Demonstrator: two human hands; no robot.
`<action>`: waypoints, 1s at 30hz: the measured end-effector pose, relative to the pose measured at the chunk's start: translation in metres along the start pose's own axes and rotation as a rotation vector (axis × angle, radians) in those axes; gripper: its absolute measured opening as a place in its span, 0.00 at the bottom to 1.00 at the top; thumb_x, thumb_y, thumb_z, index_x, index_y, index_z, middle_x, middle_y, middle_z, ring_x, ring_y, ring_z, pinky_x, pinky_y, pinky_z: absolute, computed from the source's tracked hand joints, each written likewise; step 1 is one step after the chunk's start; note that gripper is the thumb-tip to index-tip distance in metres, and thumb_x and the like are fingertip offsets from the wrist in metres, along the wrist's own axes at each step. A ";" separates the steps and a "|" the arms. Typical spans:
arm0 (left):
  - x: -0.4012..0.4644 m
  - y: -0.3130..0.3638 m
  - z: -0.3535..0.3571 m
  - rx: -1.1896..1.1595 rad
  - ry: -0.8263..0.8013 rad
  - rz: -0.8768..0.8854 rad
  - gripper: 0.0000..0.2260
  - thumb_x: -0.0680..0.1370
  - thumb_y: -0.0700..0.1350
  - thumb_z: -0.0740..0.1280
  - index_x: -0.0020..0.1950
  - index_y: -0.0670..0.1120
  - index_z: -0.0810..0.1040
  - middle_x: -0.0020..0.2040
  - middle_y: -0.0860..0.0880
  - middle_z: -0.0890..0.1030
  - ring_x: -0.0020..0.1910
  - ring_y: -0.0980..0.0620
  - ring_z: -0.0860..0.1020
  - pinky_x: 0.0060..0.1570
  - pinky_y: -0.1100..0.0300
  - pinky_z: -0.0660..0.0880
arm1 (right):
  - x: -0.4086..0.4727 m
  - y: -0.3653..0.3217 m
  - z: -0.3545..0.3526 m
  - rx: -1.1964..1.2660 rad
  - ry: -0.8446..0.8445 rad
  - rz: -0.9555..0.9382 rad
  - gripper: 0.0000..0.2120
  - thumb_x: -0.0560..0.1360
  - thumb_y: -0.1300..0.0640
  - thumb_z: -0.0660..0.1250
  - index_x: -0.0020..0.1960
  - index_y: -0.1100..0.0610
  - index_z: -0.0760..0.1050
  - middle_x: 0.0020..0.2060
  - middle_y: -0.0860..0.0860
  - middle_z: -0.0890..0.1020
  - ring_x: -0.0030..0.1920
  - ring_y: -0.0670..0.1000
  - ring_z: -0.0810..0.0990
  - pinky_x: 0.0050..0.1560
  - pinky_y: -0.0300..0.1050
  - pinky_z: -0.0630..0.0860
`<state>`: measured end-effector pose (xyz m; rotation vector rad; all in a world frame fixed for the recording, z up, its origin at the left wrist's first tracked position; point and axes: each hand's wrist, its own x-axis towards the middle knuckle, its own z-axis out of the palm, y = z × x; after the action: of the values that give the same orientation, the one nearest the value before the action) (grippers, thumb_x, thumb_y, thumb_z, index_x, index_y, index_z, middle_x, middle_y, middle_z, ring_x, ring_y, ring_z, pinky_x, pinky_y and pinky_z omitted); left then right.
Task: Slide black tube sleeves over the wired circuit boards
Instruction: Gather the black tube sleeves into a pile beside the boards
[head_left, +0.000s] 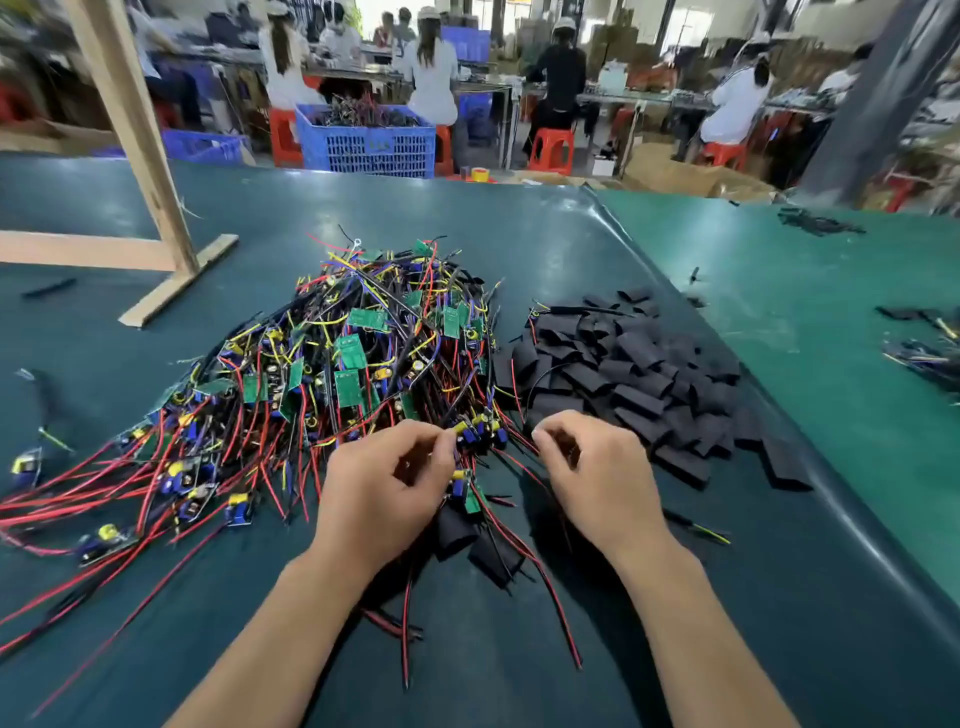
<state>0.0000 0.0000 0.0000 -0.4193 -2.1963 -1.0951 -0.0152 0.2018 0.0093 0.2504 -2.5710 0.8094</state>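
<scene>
- Wired circuit boards (358, 358): large tangled heap at centre of the green table (779, 322); small green boards with blue and yellow parts, trailing red and black leads; judged light, rigid at the board, limp at the wires, prone to snagging neighbours; best taken by the board edges, not the leads
- Black tube sleeves (639, 384): loose pile just right of the heap; judged soft, flattened, featherweight; mouth needs opening before a board goes in
- Sleeved pieces (467, 535): a few lie between the wrists, near the table edge
- Left hand (387, 483): palm down, fingers curled, fingertips pinching a board at the heap's near edge
- Right hand (592, 467): palm down, fingers curled under beside the sleeve pile; whether they hold anything cannot be told
</scene>
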 end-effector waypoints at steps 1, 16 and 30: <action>0.001 0.000 -0.001 -0.004 0.026 0.011 0.10 0.77 0.49 0.67 0.41 0.46 0.83 0.30 0.55 0.78 0.30 0.56 0.75 0.29 0.67 0.70 | 0.002 0.002 -0.002 0.002 0.056 -0.014 0.05 0.78 0.56 0.68 0.45 0.56 0.81 0.40 0.50 0.84 0.40 0.53 0.81 0.42 0.49 0.76; -0.002 -0.004 -0.002 0.009 -0.014 -0.056 0.09 0.77 0.49 0.67 0.40 0.47 0.82 0.27 0.58 0.75 0.27 0.55 0.74 0.27 0.69 0.66 | 0.005 0.032 0.003 -0.093 0.122 0.294 0.03 0.77 0.59 0.70 0.48 0.58 0.81 0.48 0.53 0.78 0.41 0.50 0.71 0.42 0.43 0.66; -0.013 -0.004 0.008 0.239 -0.596 0.182 0.29 0.65 0.77 0.63 0.54 0.59 0.83 0.57 0.61 0.76 0.63 0.59 0.66 0.64 0.59 0.59 | 0.037 0.078 -0.052 -0.084 0.288 0.336 0.11 0.79 0.54 0.65 0.56 0.59 0.80 0.55 0.59 0.79 0.59 0.60 0.74 0.59 0.48 0.68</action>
<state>0.0041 0.0043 -0.0146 -0.9081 -2.6916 -0.6467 -0.0532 0.2940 0.0255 -0.3111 -2.3924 0.7836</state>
